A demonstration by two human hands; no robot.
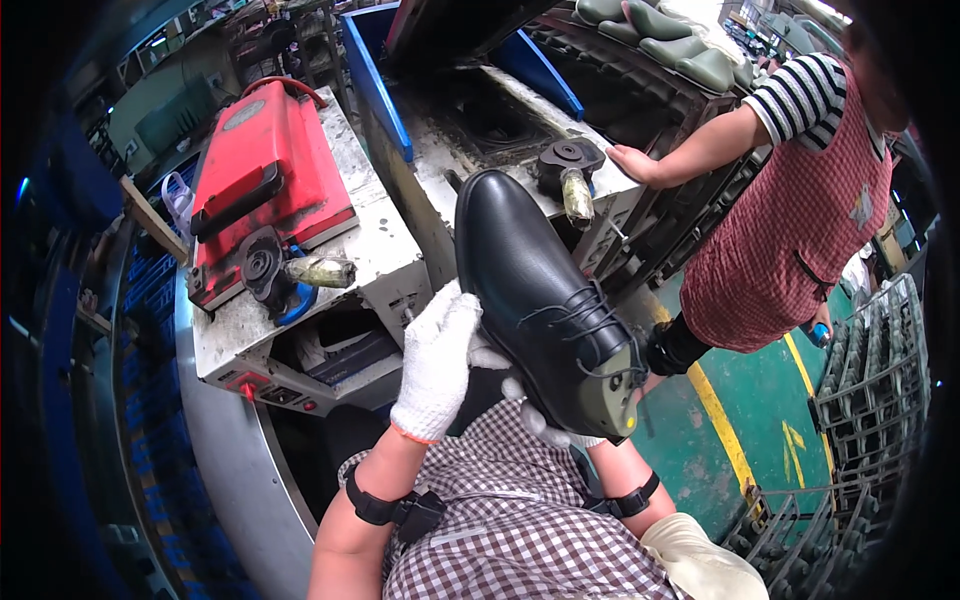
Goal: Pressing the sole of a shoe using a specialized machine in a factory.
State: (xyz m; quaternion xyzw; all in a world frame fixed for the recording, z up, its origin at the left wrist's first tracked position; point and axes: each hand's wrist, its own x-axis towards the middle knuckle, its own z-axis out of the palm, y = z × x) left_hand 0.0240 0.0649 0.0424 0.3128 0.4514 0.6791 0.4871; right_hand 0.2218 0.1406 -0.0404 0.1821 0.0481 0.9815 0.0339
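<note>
A black leather lace-up shoe (pixel 525 265) is held up at a tilt in front of me, its toe pointing up and away and its heel toward my body. Inside its opening sits a green plastic shoe last (pixel 612 395), and the laces hang loose. My left hand (pixel 440 350), in a white knit glove, is closed against the sole edge on the shoe's left side. Gloved as well, my right hand (pixel 545 415) grips from underneath near the heel; most of its fingers are hidden behind the shoe.
Ahead on the left stands a machine with a red lid (pixel 265 165) and a wrapped handle (pixel 320 271). Beside it is another machine with blue side panels (pixel 375 85). A person in a red checked apron (pixel 770 240) rests a hand on it. Metal racks (pixel 875 365) stand at right.
</note>
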